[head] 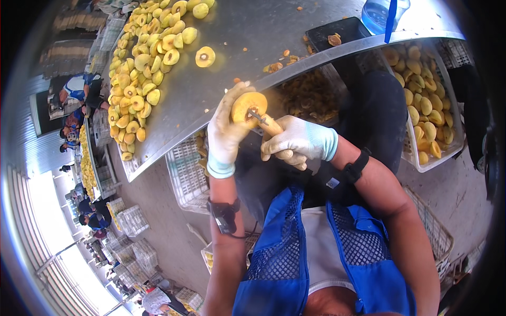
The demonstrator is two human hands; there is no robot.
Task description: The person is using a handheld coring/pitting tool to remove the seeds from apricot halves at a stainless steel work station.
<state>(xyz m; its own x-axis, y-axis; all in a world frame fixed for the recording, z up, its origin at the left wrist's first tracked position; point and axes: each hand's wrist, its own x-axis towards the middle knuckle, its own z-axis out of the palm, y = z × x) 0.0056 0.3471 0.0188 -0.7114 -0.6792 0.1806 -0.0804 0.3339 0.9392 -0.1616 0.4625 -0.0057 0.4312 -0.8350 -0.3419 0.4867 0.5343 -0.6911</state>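
Observation:
My left hand (pixel 227 126), in a white glove, holds up a yellow fruit half (pixel 250 107) with its cut face turned towards my right hand. In my gloved right hand (pixel 290 140) is a wooden-handled pitting tool (pixel 271 125); its metal tip touches the brown pit hollow at the middle of the cut face. Both hands are just off the edge of the metal table (pixel 174 132). A pile of halved yellow fruit (pixel 136 79) covers the table's left part, and a single half (pixel 205 57) lies apart from it, cut face up.
A black tray (pixel 336 34) and a blue-tinted clear container (pixel 381 17) stand by the table edge, near fruit scraps (pixel 274 67). Below are a crate of whole-looking fruit (pixel 427 102), a container of brown scraps (pixel 310 94) and a white crate (pixel 185 173). Other people work far left.

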